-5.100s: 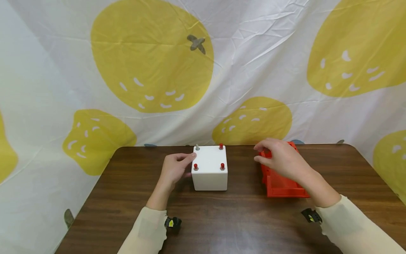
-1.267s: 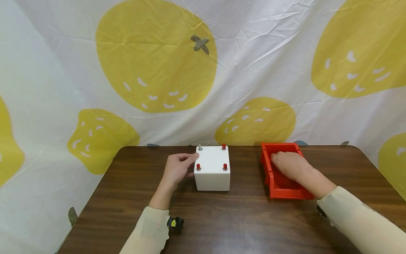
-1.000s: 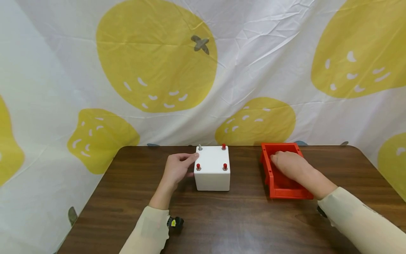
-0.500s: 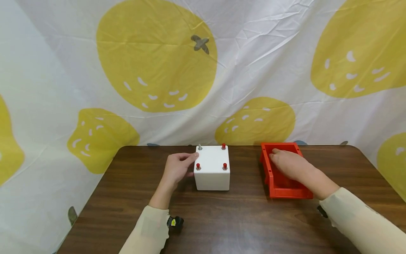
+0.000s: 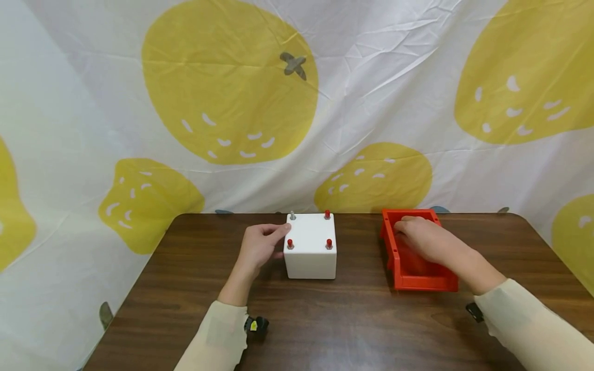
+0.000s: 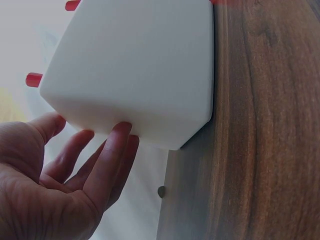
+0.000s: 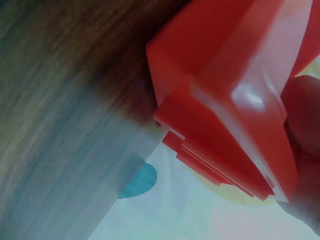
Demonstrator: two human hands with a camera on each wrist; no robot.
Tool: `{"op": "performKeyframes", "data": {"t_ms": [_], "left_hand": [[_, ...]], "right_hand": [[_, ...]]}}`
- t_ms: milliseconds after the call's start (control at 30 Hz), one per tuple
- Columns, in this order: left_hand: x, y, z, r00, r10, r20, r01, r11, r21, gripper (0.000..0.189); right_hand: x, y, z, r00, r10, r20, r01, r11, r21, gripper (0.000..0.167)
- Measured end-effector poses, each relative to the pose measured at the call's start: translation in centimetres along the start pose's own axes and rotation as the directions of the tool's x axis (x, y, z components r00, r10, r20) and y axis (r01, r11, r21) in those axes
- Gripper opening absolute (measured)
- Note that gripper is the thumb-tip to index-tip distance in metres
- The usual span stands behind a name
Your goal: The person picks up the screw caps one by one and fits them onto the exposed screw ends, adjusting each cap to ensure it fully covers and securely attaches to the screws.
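A white box (image 5: 310,237) stands on the table with a metal post near each top corner. Red caps sit on three posts, such as the front-right red cap (image 5: 329,242); the back-left metal post (image 5: 293,215) is bare. My left hand (image 5: 258,246) rests on the box's left side, thumb at the top edge, fingertips lightly against the side wall in the left wrist view. My right hand (image 5: 424,238) reaches inside the red bin (image 5: 419,282). Its fingertips are hidden there, and whether it holds anything cannot be seen.
The brown wooden table (image 5: 352,324) bears the box and the bin, with a gap between them. Behind the table's back edge hangs a white cloth (image 5: 260,190) printed with yellow fruit.
From above the red bin, my right hand has gone down into it; over the last half second it has risen slightly and tilted. The left hand and box look the same.
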State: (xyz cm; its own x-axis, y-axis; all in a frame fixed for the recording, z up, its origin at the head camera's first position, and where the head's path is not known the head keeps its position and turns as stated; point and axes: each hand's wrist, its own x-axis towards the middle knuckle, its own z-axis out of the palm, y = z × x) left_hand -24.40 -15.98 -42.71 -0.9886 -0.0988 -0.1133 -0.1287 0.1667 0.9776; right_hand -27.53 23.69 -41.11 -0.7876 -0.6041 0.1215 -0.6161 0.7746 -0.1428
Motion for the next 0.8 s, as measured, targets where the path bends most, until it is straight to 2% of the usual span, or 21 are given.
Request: {"op": "performKeyframes", "data": {"t_ms": [300,500,800], "left_hand": [[0.0,0.0,0.0,1.0,-0.002,0.0,0.002,1.0,0.008,0.043],[-0.1,0.0,0.0,1.0,0.0,0.002,0.0,1.0,0.012,0.043],[0.0,0.0,0.0,1.0,0.005,0.002,-0.005,1.0,0.02,0.043]], "right_hand": [[-0.7,0.6,-0.8,0.992,0.043,-0.115,-0.029,0.992,0.119,0.012],[-1.0,0.4,-1.5,0.979,0.079,-0.189,-0.048,0.985,0.167,0.017],[-0.9,-0.2,-1.9,0.951,0.071,-0.301,-0.012,0.981,0.193,0.014]]}}
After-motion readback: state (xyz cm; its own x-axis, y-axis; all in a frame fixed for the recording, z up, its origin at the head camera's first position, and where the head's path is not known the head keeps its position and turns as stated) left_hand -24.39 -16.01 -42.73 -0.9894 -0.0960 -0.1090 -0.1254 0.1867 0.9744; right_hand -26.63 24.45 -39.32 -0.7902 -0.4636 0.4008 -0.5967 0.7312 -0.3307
